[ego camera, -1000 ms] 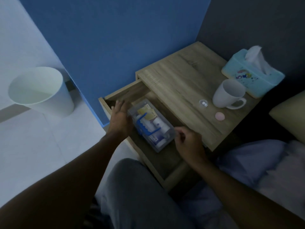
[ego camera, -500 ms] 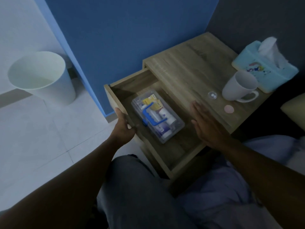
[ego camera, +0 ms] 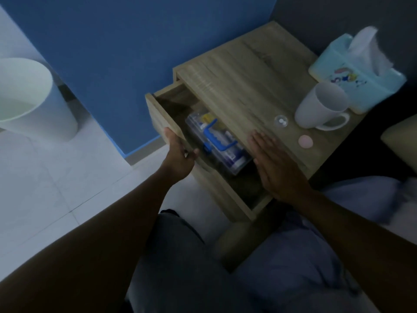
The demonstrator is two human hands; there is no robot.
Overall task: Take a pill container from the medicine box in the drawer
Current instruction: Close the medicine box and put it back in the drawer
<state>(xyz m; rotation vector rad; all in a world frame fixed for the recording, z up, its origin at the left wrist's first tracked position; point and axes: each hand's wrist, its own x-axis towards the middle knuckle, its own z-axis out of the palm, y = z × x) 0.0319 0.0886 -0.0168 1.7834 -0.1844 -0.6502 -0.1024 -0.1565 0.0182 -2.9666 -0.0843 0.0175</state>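
A person's left hand (ego camera: 178, 154) grips the front panel of the open drawer (ego camera: 162, 119), thumb over its top edge and fingers curled on the outside, apparently to steady or slide it. The clear medicine box (ego camera: 216, 141), blue handle up, lies just right of that grip, half hidden under the tabletop (ego camera: 243, 80). The right hand (ego camera: 274, 164) rests flat and empty, fingers spread, on the tabletop edge beyond the box, seemingly bracing the nightstand. No loose pill container is identifiable.
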